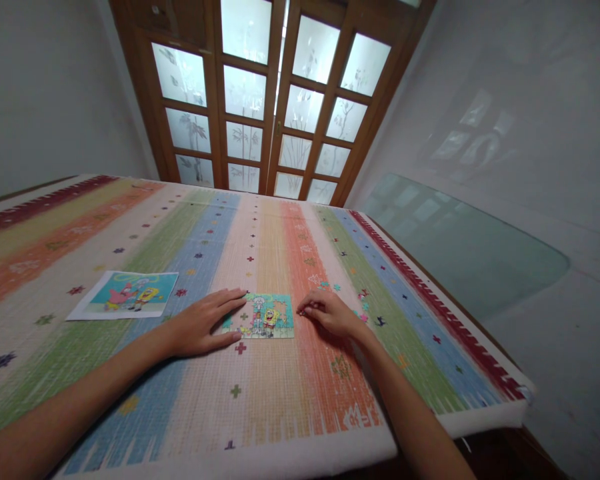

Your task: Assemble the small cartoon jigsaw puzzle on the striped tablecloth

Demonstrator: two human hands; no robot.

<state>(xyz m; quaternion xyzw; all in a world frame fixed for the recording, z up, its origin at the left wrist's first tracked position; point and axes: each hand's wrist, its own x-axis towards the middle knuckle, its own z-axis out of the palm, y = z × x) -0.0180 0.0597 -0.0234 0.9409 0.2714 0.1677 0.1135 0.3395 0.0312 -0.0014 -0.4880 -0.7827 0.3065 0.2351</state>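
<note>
A partly joined jigsaw puzzle (271,325) with cartoon figures lies flat on the striped cloth. Cloth shows through gaps in its left part and near its upper right. My left hand (203,325) rests with fingers spread along the puzzle's left edge, touching it. Just beyond the right edge is my right hand (325,312), its thumb and fingertips pinched together. Whatever is in that pinch, if anything, is too small to make out. Loose puzzle pieces (363,308) are scattered behind and to the right of my right hand.
A printed reference picture (135,293) of the cartoon figures lies on the cloth at left. The striped cloth (275,380) covers a wide padded surface. Its front edge is near me. A glass panel (460,233) leans along the right wall, and wooden glazed doors (270,100) stand behind.
</note>
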